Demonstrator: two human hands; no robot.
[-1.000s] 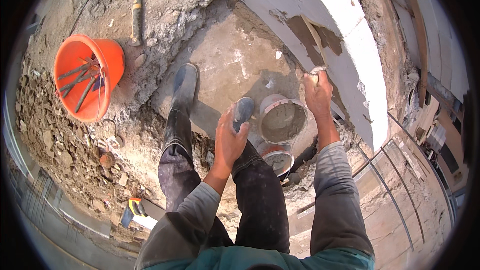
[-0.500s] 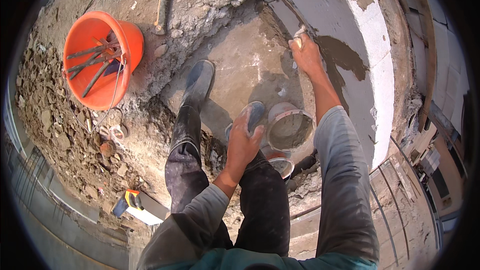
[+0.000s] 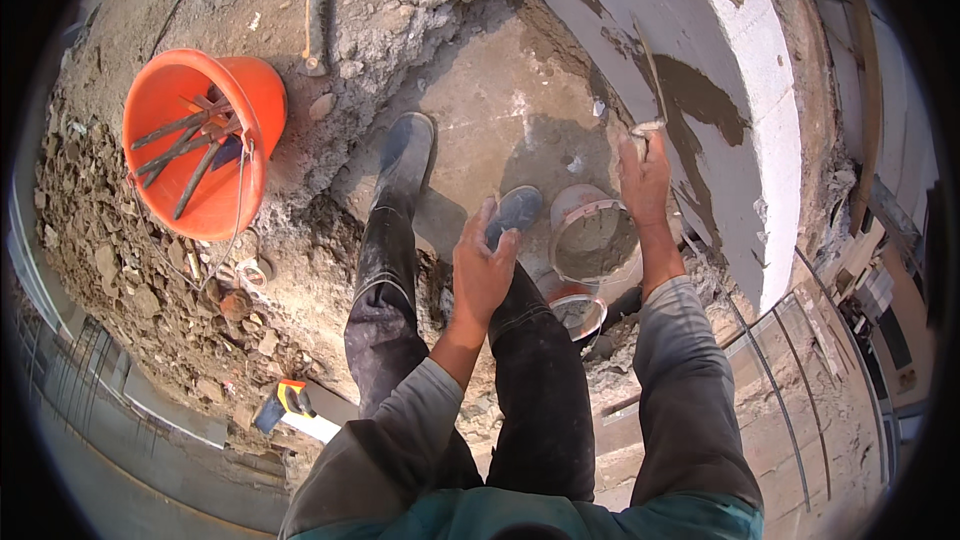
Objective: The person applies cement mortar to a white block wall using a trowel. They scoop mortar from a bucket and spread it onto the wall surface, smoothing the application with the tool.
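My right hand (image 3: 645, 170) grips a trowel (image 3: 655, 75), its long blade seen nearly edge-on against a pale block wall (image 3: 745, 210) smeared with dark grey mortar (image 3: 700, 100). Just below and left of this hand stands a pale bucket (image 3: 590, 245) holding grey mortar. My left hand (image 3: 484, 265) hangs over my right leg near the boot, holding nothing, with thumb and fingers apart. Partly hidden below the mortar bucket is a second, smaller bucket (image 3: 578, 312) with grey material in it.
An orange bucket (image 3: 155, 90) with several dark bars lies left of my boots (image 3: 400, 160). Above it lies a hammer (image 3: 316, 20). Rubble (image 3: 110, 280) covers the left side, with a yellow-and-black handled tool (image 3: 310, 420) lower down. Metal rods (image 3: 760, 370) run along the lower right.
My right hand with the trowel moved up along the wall half a second ago and is now back down nearer the mortar bucket. The view has shifted slightly.
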